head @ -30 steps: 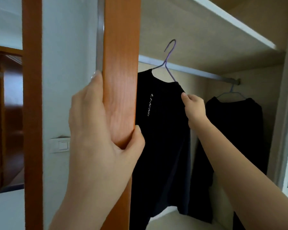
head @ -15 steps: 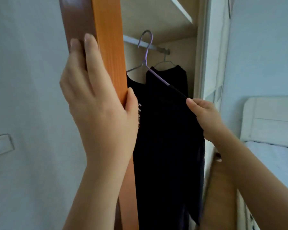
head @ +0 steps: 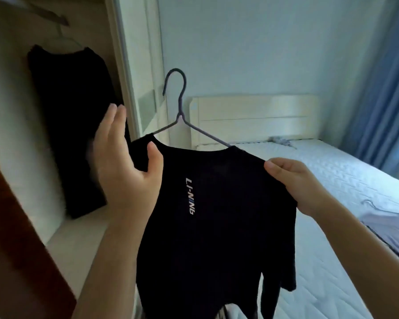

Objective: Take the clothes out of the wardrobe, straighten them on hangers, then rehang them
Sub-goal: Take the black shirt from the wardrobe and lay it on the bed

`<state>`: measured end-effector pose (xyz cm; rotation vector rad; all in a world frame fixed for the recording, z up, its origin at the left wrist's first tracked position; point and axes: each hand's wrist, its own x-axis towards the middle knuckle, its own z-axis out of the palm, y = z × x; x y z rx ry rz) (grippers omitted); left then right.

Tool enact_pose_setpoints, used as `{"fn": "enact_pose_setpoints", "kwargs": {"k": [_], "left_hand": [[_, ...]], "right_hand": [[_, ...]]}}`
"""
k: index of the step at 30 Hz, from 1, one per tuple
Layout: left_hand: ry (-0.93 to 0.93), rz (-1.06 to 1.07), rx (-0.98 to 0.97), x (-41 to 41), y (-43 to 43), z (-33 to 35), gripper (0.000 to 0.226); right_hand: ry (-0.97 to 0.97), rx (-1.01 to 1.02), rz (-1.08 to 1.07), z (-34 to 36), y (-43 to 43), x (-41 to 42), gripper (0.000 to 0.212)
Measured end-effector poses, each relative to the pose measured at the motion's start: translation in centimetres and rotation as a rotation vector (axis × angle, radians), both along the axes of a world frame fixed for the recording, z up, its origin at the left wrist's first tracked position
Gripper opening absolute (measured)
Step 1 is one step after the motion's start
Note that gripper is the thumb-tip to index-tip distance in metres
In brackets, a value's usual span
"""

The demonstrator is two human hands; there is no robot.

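Head view: black logo T-shirt on thin purple wire hanger spans left-right between your hands, right hand pinching one shoulder, left hand open at the other.

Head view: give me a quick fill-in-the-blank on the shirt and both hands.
The right hand pinches one ___ of the black shirt on its hanger. The left hand is ___, fingers straight, near the collar. The other garment hangs inside the ___.
Missing words: shoulder; open; wardrobe.
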<state>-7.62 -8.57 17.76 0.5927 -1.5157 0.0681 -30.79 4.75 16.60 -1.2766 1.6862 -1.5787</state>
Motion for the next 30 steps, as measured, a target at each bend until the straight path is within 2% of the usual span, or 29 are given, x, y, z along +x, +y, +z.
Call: {"fn": "enact_pose_setpoints", "kwargs": {"k": [3,5,8,11,14,18,21,24,26,28,30], "left_hand": [[-0.121,-0.211,0.451,-4.8,1.4,-2.0,0.057],[-0.264,-0.247,0.556,-7.6,2.1,-3.4,0.056],[-0.456,-0.338,0.557,-12.1,4.7,-5.6,0.049],[-0.616,-0.334,0.454,-17.3,8.7,-7.6,0.041],[-0.728,-0.383,0.410,-22.8,15.4,-8.9,0.033],[-0.768,-0.573,0.453,-28.2,26.2,-11.7,0.020],[-0.781,-0.660,0.500,-31.0,33.7,-14.8,0.017],[-0.816,-0.706,0.546,-33.0,39.5,-17.6,0.013],[-0.854,-0.739,0.598,-34.4,42.2,-19.2,0.012],[-0.900,-0.774,0.649,-36.3,44.2,-20.8,0.012],[-0.936,-0.793,0.690,-37.4,45.2,-21.8,0.012]], "right_hand": [[0.003,0.042,-0.083,-0.9,7.1,-2.6,0.031],[-0.008,0.035,-0.148,-1.3,12.2,-4.4,0.033],[-0.066,-0.005,-0.248,-2.1,20.6,-6.9,0.039],[-0.109,-0.042,-0.313,-2.9,30.0,-8.6,0.027],[-0.137,-0.036,-0.406,-4.0,39.8,-10.4,0.039],[-0.141,-0.007,-0.594,-6.1,51.8,-12.3,0.056],[-0.119,0.040,-0.701,-8.0,59.2,-13.6,0.049],[-0.059,0.144,-0.794,-9.6,64.8,-15.1,0.020],[0.040,0.231,-0.898,-11.4,67.8,-16.8,0.027],[0.073,0.298,-1.007,-13.2,70.1,-18.5,0.019],[0.120,0.371,-1.077,-14.8,71.1,-19.7,0.035]]}}
